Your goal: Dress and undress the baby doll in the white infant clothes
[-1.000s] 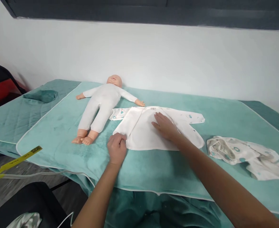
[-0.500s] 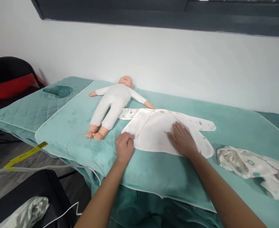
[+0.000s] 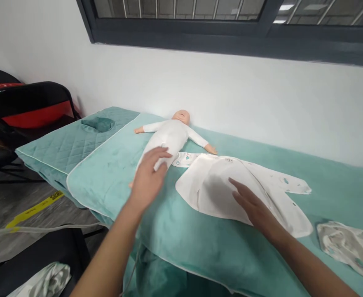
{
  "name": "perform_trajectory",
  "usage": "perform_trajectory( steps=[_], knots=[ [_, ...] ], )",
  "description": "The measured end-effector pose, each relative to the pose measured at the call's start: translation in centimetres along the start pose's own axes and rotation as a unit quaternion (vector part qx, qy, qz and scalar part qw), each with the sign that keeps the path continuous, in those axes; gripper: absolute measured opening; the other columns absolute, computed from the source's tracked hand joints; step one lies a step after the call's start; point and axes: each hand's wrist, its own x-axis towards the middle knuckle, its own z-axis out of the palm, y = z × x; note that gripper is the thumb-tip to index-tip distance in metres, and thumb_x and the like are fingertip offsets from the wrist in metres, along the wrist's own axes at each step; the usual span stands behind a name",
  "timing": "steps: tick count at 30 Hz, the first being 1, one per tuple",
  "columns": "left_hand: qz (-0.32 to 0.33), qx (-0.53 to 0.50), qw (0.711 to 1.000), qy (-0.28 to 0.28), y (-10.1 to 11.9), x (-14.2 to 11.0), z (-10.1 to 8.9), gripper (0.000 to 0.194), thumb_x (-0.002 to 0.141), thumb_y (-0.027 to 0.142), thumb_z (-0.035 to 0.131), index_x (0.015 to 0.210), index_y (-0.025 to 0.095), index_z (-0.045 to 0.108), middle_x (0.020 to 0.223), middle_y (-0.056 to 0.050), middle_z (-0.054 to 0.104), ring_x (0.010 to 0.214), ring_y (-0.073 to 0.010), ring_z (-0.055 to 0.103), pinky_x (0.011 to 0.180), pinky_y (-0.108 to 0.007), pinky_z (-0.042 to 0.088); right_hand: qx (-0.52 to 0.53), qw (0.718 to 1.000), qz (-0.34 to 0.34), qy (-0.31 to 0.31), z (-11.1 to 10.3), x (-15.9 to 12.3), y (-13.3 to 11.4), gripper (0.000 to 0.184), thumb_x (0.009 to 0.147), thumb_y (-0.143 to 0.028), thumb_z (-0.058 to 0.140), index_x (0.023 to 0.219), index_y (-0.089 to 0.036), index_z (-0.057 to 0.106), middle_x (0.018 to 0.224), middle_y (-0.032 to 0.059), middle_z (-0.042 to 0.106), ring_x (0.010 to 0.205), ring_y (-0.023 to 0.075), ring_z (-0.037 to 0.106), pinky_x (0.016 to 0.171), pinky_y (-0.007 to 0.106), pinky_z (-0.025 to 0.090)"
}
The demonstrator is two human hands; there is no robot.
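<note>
A baby doll (image 3: 172, 133) in white lies on its back, its head toward the wall. In front of its legs hovers my left hand (image 3: 150, 173), fingers apart and holding nothing; it hides much of the legs and feet. To the doll's right a white baby shirt (image 3: 215, 189) is spread flat, with one patterned sleeve by the doll's side and the other stretched to the right. Above the shirt, my right hand (image 3: 251, 204) is raised with fingers extended and nothing in them, casting a shadow on the cloth.
Both lie on a green padded bed cover (image 3: 107, 173) against the white wall. A crumpled patterned garment (image 3: 351, 247) rests at the right. Black folding chairs (image 3: 34, 107) stand at the left. Another patterned cloth (image 3: 50, 280) lies on a black seat (image 3: 66, 247) at the lower left.
My left hand has left the shirt's edge, opened and moved up-left in front of the doll's legs. My right hand has lifted off the shirt. The view has tilted up and shifted left.
</note>
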Motion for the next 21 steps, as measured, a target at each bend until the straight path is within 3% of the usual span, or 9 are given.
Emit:
perform_trajectory(
  steps=[3, 5, 9, 12, 14, 17, 21],
  knots=[
    [-0.123, -0.001, 0.992, -0.01, -2.3, 2.8, -3.2, 0.031, 0.083, 0.024, 0.057, 0.112, 0.027, 0.067, 0.143, -0.001, 0.054, 0.139, -0.0266, 0.041, 0.118, -0.047, 0.03, 0.038, 0.999, -0.036, -0.005, 1.4, 5.5, -5.2, 0.064, 0.09, -0.066, 0.045, 0.145, -0.035, 0.043, 0.154, 0.0005, 0.04, 0.142, 0.0281, 0.038, 0.119, 0.048, 0.03],
    [-0.207, -0.064, 0.975, -0.053, -4.6, 4.1, -3.6, 0.041, 0.083, 0.032, 0.06, 0.124, 0.028, 0.062, 0.145, -0.002, 0.053, 0.137, -0.0282, 0.045, 0.117, -0.047, 0.033, 0.049, 0.996, -0.071, -0.023, 3.7, 9.9, -8.3, 0.069, 0.089, -0.065, 0.046, 0.15, -0.032, 0.036, 0.157, 0.0023, 0.034, 0.143, 0.0281, 0.036, 0.118, 0.047, 0.033],
    [-0.271, -0.21, 0.935, -0.095, -8.7, 6.2, -1.7, 0.056, 0.083, 0.037, 0.065, 0.137, 0.026, 0.053, 0.146, -0.005, 0.053, 0.131, -0.0271, 0.052, 0.113, -0.042, 0.039, -0.053, 0.977, -0.202, 0.041, 10.6, 18.0, -12.6, 0.079, 0.094, -0.06, 0.035, 0.155, -0.012, 0.022, 0.161, 0.013, 0.021, 0.151, 0.0262, 0.014, 0.123, 0.046, 0.017],
    [-0.29, -0.269, 0.915, -0.078, -10.7, 8.0, 0.3, 0.07, 0.078, 0.032, 0.072, 0.143, 0.027, 0.047, 0.145, -0.007, 0.053, 0.123, -0.0269, 0.059, 0.108, -0.042, 0.045, -0.154, 0.964, -0.195, 0.096, 14.4, 22.8, -13.8, 0.08, 0.096, -0.059, 0.024, 0.154, -0.003, 0.016, 0.161, 0.019, 0.016, 0.151, 0.0295, 0.007, 0.122, 0.049, 0.016],
    [-0.298, -0.334, 0.89, -0.086, -11.9, 9.3, 1.4, 0.073, 0.077, 0.031, 0.074, 0.144, 0.027, 0.044, 0.139, -0.009, 0.059, 0.113, -0.0264, 0.065, 0.102, -0.043, 0.05, -0.163, 0.964, -0.161, 0.133, 15.3, 25.5, -13.7, 0.081, 0.097, -0.06, 0.017, 0.153, -0.001, 0.016, 0.159, 0.0236, 0.02, 0.149, 0.0337, 0.014, 0.119, 0.053, 0.02],
    [-0.292, -0.435, 0.842, -0.128, -13.7, 11.3, 2.5, 0.059, 0.082, 0.035, 0.07, 0.136, 0.019, 0.052, 0.121, -0.012, 0.069, 0.098, -0.0249, 0.07, 0.094, -0.042, 0.055, -0.145, 0.965, -0.135, 0.174, 14.9, 29.1, -13.0, 0.087, 0.094, -0.068, 0.014, 0.149, -0.001, 0.023, 0.152, 0.0279, 0.031, 0.144, 0.0391, 0.027, 0.114, 0.059, 0.024],
    [-0.312, -0.48, 0.806, -0.15, -15.4, 13.4, 3.2, 0.047, 0.085, 0.04, 0.067, 0.121, 0.011, 0.06, 0.107, -0.013, 0.073, 0.091, -0.0236, 0.07, 0.091, -0.039, 0.057, -0.167, 0.969, -0.103, 0.152, 13.1, 32.9, -12.8, 0.091, 0.09, -0.076, 0.02, 0.139, -0.002, 0.039, 0.139, 0.0283, 0.047, 0.134, 0.0414, 0.04, 0.111, 0.061, 0.028]
  ],
)
